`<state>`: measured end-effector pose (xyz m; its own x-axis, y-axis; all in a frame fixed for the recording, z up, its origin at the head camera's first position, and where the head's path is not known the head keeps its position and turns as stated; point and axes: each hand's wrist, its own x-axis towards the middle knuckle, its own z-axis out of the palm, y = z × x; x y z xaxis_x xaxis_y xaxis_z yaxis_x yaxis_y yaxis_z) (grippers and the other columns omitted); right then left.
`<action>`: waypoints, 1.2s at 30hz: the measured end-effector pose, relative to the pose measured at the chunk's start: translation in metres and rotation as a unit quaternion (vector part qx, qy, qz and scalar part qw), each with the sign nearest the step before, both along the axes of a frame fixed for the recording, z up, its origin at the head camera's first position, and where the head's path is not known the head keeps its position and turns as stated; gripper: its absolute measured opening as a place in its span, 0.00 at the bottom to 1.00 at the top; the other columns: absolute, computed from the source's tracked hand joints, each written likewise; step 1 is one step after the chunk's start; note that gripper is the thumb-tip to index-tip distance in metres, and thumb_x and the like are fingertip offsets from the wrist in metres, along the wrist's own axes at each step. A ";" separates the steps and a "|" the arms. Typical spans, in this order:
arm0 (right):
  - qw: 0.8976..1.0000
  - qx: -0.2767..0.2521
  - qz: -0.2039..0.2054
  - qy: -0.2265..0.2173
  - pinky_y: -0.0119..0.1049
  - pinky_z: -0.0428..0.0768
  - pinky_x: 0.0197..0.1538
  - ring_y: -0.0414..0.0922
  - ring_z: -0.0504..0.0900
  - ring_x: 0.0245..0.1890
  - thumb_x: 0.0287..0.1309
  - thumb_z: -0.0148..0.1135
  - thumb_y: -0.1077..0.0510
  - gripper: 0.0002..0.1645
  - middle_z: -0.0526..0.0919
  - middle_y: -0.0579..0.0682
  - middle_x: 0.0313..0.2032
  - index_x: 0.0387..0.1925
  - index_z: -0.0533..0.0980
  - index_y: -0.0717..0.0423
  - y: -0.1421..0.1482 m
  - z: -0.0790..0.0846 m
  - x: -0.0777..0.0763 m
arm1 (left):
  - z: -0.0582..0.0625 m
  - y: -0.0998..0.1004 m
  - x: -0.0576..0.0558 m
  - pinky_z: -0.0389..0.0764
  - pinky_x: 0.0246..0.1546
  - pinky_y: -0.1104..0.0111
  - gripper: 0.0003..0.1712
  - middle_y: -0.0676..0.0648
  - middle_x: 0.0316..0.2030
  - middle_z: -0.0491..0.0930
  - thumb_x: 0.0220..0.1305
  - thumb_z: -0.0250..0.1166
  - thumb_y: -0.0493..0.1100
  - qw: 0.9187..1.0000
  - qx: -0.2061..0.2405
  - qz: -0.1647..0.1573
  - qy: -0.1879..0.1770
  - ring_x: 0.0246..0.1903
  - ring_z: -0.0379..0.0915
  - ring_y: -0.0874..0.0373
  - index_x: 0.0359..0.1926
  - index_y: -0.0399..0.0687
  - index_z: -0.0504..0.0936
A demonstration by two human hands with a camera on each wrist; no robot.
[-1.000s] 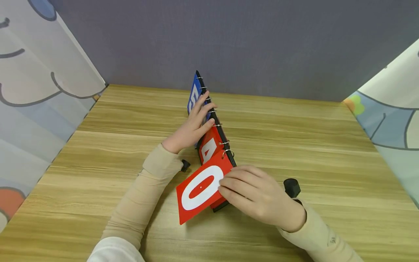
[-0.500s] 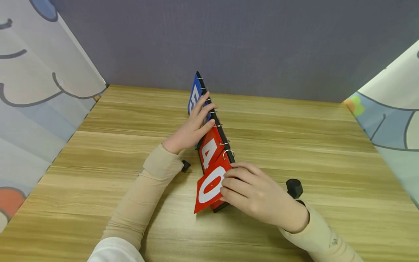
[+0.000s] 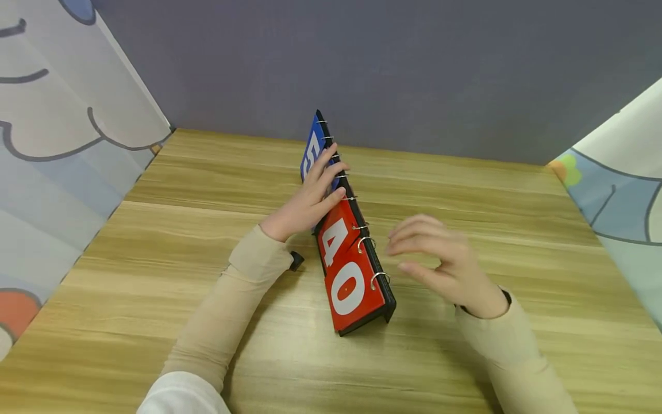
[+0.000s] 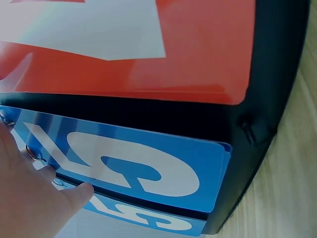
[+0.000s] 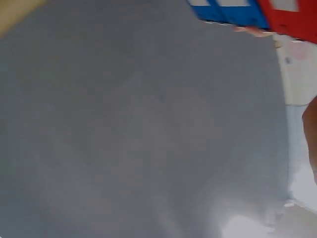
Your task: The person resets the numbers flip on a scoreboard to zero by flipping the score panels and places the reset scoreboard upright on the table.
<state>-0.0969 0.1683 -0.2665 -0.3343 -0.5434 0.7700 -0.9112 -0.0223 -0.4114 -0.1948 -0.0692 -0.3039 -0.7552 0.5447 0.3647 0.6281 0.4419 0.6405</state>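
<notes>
A black flip scoreboard (image 3: 381, 275) with metal rings stands like a tent on the table, its cards facing left. Nearest me is a red card with a white 0 (image 3: 347, 288), lying flat beside a red card with a 4 (image 3: 336, 238). A blue card with a 5 (image 3: 312, 154) shows at the far end. My left hand (image 3: 306, 204) rests on the ringed top edge, fingers stretched across it, hiding the middle cards. My right hand (image 3: 443, 259), loosely bent and holding nothing, hovers to the right, apart from the board. Another blue 5 card (image 4: 158, 218) appears in the left wrist view.
The wooden table (image 3: 517, 241) ends at a grey panel (image 3: 388, 69) behind. Cartoon-printed fabric hangs at the left (image 3: 57, 172) and right (image 3: 620, 190). A small black device (image 3: 296, 260) sits at my left wrist.
The 0 card has swung down flat against the board. My right hand has let go of it and moved up and right. My left hand stays on the top edge.
</notes>
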 end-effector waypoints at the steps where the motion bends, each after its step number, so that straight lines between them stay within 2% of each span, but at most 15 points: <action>1: 0.998 -0.010 -0.006 -0.057 0.31 0.72 0.54 0.42 0.78 0.43 0.63 0.55 0.58 0.12 0.83 0.49 0.35 0.35 0.80 0.63 0.005 0.000 -0.005 | 0.000 0.000 0.000 0.41 0.69 0.47 0.31 0.49 0.73 0.29 0.70 0.39 0.61 1.000 -0.001 -0.001 -0.001 0.73 0.20 0.56 0.65 0.49 0.57; 3: 0.984 -0.004 -0.037 -0.174 0.29 0.73 0.51 0.39 0.79 0.42 0.64 0.53 0.61 0.11 0.83 0.45 0.36 0.41 0.79 0.62 0.011 -0.002 -0.017 | 0.000 0.000 0.000 0.41 0.69 0.46 0.30 0.49 0.73 0.29 0.70 0.40 0.59 1.000 -0.002 0.001 -0.004 0.73 0.20 0.56 0.65 0.49 0.57; 4: 0.971 0.013 -0.059 -0.232 0.28 0.74 0.50 0.38 0.80 0.42 0.64 0.52 0.61 0.11 0.83 0.43 0.36 0.44 0.78 0.59 0.012 -0.003 -0.024 | 0.000 0.000 0.000 0.41 0.69 0.46 0.30 0.49 0.73 0.29 0.70 0.40 0.59 1.000 -0.003 0.003 -0.007 0.73 0.20 0.56 0.65 0.49 0.57; 5: 0.954 0.040 -0.079 -0.288 0.28 0.74 0.50 0.39 0.79 0.42 0.65 0.51 0.60 0.13 0.83 0.43 0.37 0.47 0.77 0.58 0.013 -0.005 -0.031 | 0.000 -0.001 0.000 0.42 0.69 0.46 0.30 0.49 0.73 0.29 0.70 0.40 0.59 1.000 -0.003 0.005 -0.008 0.73 0.21 0.55 0.65 0.49 0.57; 7: 0.914 0.114 -0.112 -0.373 0.32 0.74 0.53 0.42 0.79 0.46 0.66 0.50 0.56 0.16 0.82 0.45 0.40 0.53 0.73 0.55 0.013 -0.010 -0.046 | -0.002 -0.002 0.000 0.42 0.68 0.45 0.29 0.50 0.73 0.30 0.70 0.41 0.59 1.000 -0.002 0.010 -0.011 0.73 0.21 0.56 0.65 0.50 0.58; 9: 0.880 0.191 -0.118 -0.419 0.38 0.73 0.57 0.45 0.77 0.51 0.67 0.49 0.52 0.20 0.80 0.49 0.46 0.57 0.69 0.54 0.011 -0.016 -0.060 | -0.002 -0.002 0.000 0.43 0.68 0.46 0.28 0.50 0.73 0.31 0.70 0.41 0.58 1.000 0.000 0.012 -0.012 0.73 0.22 0.55 0.65 0.50 0.59; 10: 0.867 0.218 -0.109 -0.436 0.42 0.72 0.59 0.48 0.76 0.53 0.67 0.49 0.50 0.22 0.79 0.52 0.50 0.59 0.68 0.54 0.010 -0.020 -0.066 | -0.003 -0.003 0.000 0.43 0.69 0.46 0.28 0.49 0.73 0.31 0.71 0.41 0.56 1.000 0.001 0.012 -0.011 0.73 0.23 0.55 0.65 0.50 0.59; 12: 0.853 0.250 -0.080 -0.451 0.48 0.69 0.60 0.51 0.73 0.57 0.67 0.49 0.51 0.24 0.75 0.55 0.55 0.61 0.66 0.56 0.008 -0.028 -0.075 | -0.003 -0.003 0.000 0.43 0.69 0.47 0.25 0.48 0.74 0.33 0.72 0.41 0.52 1.000 0.003 0.010 -0.009 0.73 0.24 0.55 0.65 0.48 0.60; 16: 0.845 0.272 -0.036 -0.459 0.51 0.68 0.61 0.52 0.70 0.60 0.64 0.53 0.52 0.27 0.71 0.56 0.60 0.62 0.64 0.56 0.004 -0.038 -0.082 | -0.003 -0.005 0.000 0.41 0.69 0.48 0.23 0.47 0.73 0.35 0.73 0.41 0.45 1.000 -0.001 0.007 -0.003 0.73 0.25 0.53 0.66 0.46 0.61; 20: 0.849 0.259 -0.002 -0.461 0.52 0.66 0.63 0.55 0.66 0.63 0.59 0.60 0.54 0.36 0.66 0.59 0.63 0.65 0.59 0.59 0.003 -0.044 -0.085 | -0.003 -0.009 -0.001 0.42 0.70 0.49 0.24 0.48 0.74 0.35 0.72 0.42 0.44 1.000 -0.017 0.011 0.003 0.73 0.25 0.53 0.67 0.49 0.60; 24: 0.850 0.239 0.029 -0.468 0.54 0.63 0.65 0.59 0.62 0.65 0.52 0.67 0.50 0.48 0.61 0.63 0.65 0.67 0.54 0.63 0.002 -0.050 -0.088 | -0.002 -0.010 -0.003 0.42 0.70 0.49 0.25 0.47 0.73 0.36 0.72 0.43 0.44 1.000 -0.023 0.003 0.009 0.73 0.25 0.53 0.68 0.49 0.60; 28: 0.849 0.224 0.038 -0.477 0.56 0.60 0.66 0.61 0.60 0.65 0.44 0.70 0.42 0.57 0.60 0.64 0.65 0.67 0.53 0.64 0.000 -0.056 -0.090 | -0.001 -0.011 -0.004 0.41 0.70 0.48 0.25 0.45 0.73 0.37 0.72 0.43 0.43 1.000 -0.021 -0.003 0.010 0.73 0.25 0.51 0.68 0.48 0.59; 36: 0.846 0.207 0.042 -0.489 0.58 0.58 0.66 0.62 0.59 0.64 0.35 0.72 0.35 0.62 0.60 0.66 0.62 0.63 0.55 0.66 -0.003 -0.062 -0.092 | -0.003 -0.011 -0.005 0.42 0.69 0.48 0.25 0.45 0.73 0.37 0.72 0.44 0.43 1.000 -0.022 -0.002 0.010 0.73 0.26 0.51 0.68 0.48 0.60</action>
